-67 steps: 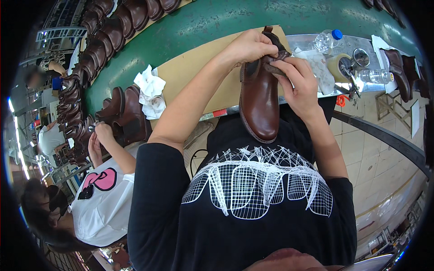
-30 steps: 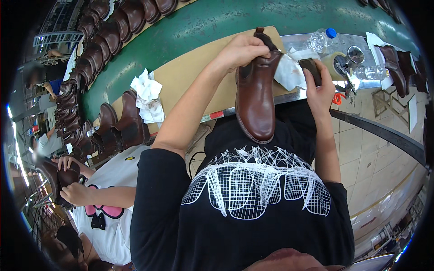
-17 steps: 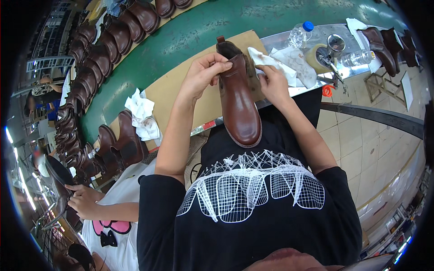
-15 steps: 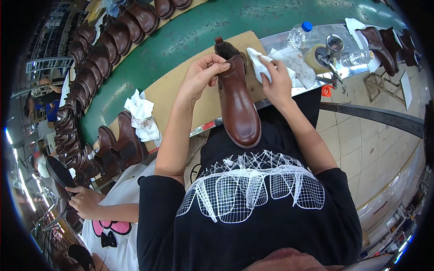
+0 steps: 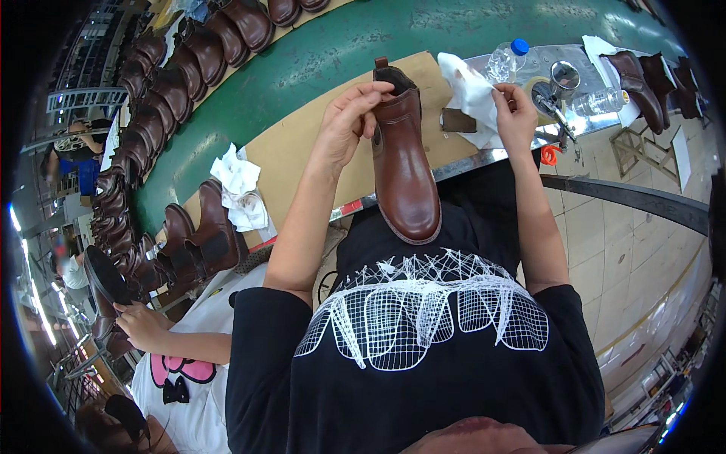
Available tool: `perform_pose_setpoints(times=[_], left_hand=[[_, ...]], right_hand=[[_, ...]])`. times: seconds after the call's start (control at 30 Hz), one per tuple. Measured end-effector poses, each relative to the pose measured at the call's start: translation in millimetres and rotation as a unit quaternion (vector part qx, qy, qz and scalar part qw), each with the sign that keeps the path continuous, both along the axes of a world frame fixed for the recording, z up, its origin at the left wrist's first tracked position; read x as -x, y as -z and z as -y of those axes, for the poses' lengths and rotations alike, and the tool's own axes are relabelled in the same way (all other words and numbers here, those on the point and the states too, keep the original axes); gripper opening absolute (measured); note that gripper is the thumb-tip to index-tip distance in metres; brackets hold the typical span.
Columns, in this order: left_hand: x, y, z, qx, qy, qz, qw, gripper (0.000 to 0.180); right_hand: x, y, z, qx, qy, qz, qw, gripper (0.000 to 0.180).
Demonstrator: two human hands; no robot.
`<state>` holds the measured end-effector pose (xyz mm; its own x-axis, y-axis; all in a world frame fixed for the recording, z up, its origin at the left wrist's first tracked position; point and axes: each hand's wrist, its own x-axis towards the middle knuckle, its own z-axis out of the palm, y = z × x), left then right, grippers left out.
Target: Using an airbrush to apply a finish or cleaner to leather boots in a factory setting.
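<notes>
A glossy brown ankle boot [image 5: 404, 163] stands toe-down against my stomach, sole away from me. My left hand [image 5: 349, 121] grips its upper shaft near the opening. My right hand [image 5: 514, 113] is off to the right of the boot, pinching a crumpled white cloth [image 5: 470, 94] that hangs over the bench edge. A small dark brown patch [image 5: 458, 119] lies under the cloth on the cardboard sheet [image 5: 302, 155].
A green conveyor belt [image 5: 318, 53] carries a row of brown boots [image 5: 174, 83]. White rags [image 5: 240, 188] lie on the cardboard. Two plastic bottles [image 5: 505, 59], a metal cup [image 5: 563, 76] and more boots [image 5: 631, 68] sit at right. A co-worker's hand [image 5: 140, 325] holds a boot at lower left.
My right hand has lifted off the boot and moved right, carrying the white cloth. My left hand keeps hold of the boot's shaft, which stays upright against me.
</notes>
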<state>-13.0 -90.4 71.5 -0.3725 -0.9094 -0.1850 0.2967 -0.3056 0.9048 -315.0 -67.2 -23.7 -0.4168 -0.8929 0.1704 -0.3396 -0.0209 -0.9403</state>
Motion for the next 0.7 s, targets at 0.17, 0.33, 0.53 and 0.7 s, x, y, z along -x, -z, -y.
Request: perform_pose_setpoints(times=[0.17,0.33,0.53,0.7], left_hand=[[-3,13,0,0.029,-0.04,-0.082,0.995,0.039],[-13,11,-5,0.022,-0.134,-0.095,0.986,0.036],[-35,21,-9,-0.01,-0.202,0.005,0.979,0.033],[-40,50,-16,-0.074,-0.181,0.082,0.977,0.031]], right_hand=[[-16,0,-8,0.094,-0.043,-0.36,0.927,0.037],[-39,-5,-13,-0.024,-0.202,-0.361,0.91,0.052],[-32,6,-13,-0.076,-0.213,-0.357,0.906,0.057],[-13,-5,-3,-0.129,-0.185,0.106,0.969,0.049]])
